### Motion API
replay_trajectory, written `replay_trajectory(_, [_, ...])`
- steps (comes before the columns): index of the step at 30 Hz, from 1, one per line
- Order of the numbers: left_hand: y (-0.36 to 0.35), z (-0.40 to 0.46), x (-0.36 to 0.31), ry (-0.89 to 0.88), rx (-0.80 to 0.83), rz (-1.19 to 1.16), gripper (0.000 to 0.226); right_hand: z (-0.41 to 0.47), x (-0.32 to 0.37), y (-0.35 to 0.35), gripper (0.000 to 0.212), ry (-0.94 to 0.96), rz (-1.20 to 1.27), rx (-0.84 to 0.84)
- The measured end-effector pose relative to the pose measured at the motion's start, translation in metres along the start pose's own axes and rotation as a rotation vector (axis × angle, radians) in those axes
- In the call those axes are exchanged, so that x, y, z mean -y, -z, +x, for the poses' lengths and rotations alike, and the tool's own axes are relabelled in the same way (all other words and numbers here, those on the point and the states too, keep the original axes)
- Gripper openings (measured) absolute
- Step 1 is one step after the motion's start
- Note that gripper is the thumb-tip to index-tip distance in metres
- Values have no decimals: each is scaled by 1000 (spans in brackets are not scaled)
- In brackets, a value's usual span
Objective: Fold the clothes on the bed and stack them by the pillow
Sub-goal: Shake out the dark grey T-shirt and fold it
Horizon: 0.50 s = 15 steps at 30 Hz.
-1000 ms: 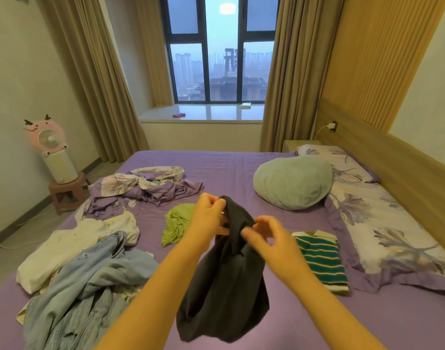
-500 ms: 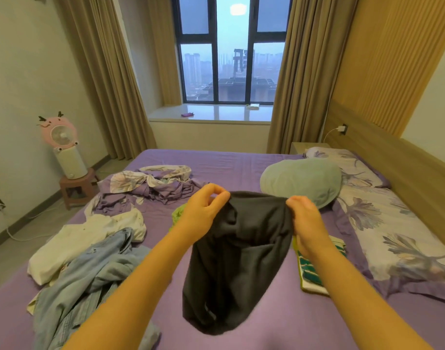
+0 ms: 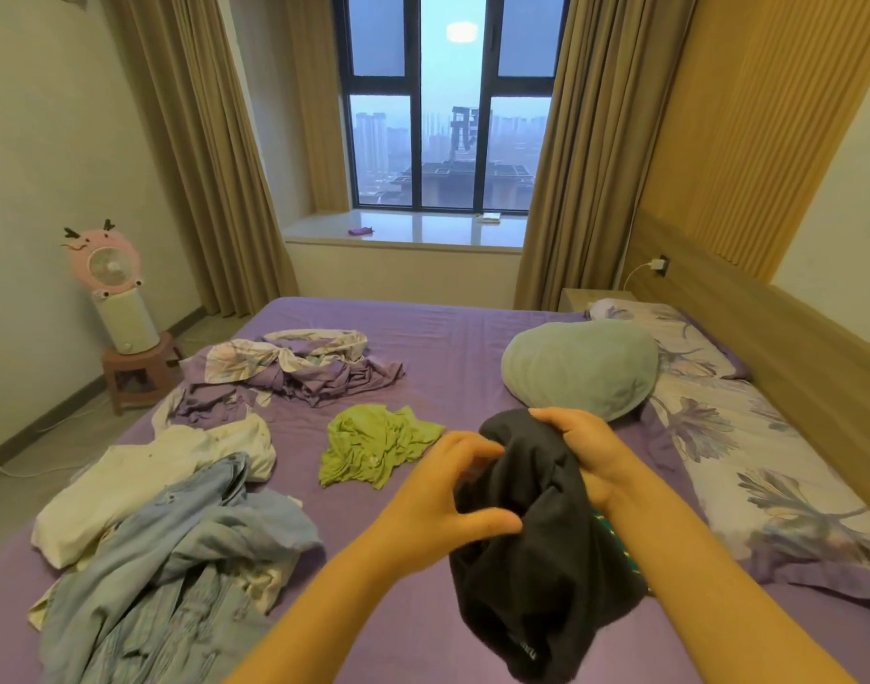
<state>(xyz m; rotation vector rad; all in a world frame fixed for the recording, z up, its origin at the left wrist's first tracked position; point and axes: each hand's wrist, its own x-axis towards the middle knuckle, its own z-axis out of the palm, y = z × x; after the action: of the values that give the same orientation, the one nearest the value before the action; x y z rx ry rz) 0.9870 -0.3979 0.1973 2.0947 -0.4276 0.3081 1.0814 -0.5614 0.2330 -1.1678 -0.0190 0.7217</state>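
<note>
Holding a bunched dark grey soft-fabric garment in the air above the purple-sheeted bed, the person is at an early stage of the task. The right hand grips the top of the garment with fingers curled over the cloth. The left hand is beside it, thumb and fingers spread in a wide curve next to the fabric; whether they touch the cloth cannot be told. The garment hangs crumpled and is judged not yet folded.

All positions below are given relative to the long floral-print pillow along the headboard.

- Done: one striped green folded item lies just beside the pillow, on its window-far end. It is largely hidden behind the dark garment, so its state is a judgement.
- Left: a crumpled lime-green cloth top lies well apart from the pillow, toward the bed centre.
- Left: a rumpled cream-white garment and a heap of light blue denim clothing lie farthest from the pillow, at the opposite bed edge.
- Left: a tangled purple floral sheet or garment lies opposite the pillow, nearer the window.

A round pale green plush cushion rests against the pillow.

Judgement: one item stacked, one in hand, at least four to go.
</note>
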Motion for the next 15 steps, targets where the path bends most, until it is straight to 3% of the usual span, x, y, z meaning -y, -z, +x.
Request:
replay_trajectory(3, [3, 12, -4, 80, -147, 1, 9, 4, 1, 11, 26, 112, -67, -152])
replay_trajectory(6, [12, 27, -13, 155, -139, -100, 13, 2, -5, 23, 11, 400, -469, -391])
replay_trajectory(8, [15, 37, -20, 174, -130, -93, 16, -4, -18, 27, 19, 544, -606, -319])
replay_trajectory(11, [14, 51, -28, 220, -137, -126, 20, -11, -47, 24, 30, 500, -808, -46])
replay_trajectory(13, [19, 57, -30, 290, -183, -188, 19, -13, -57, 24, 16, 457, -791, 8])
replay_trajectory(15, [32, 60, -31, 390, -226, -292, 18, -15, -53, 25, 18, 435, -639, -17])
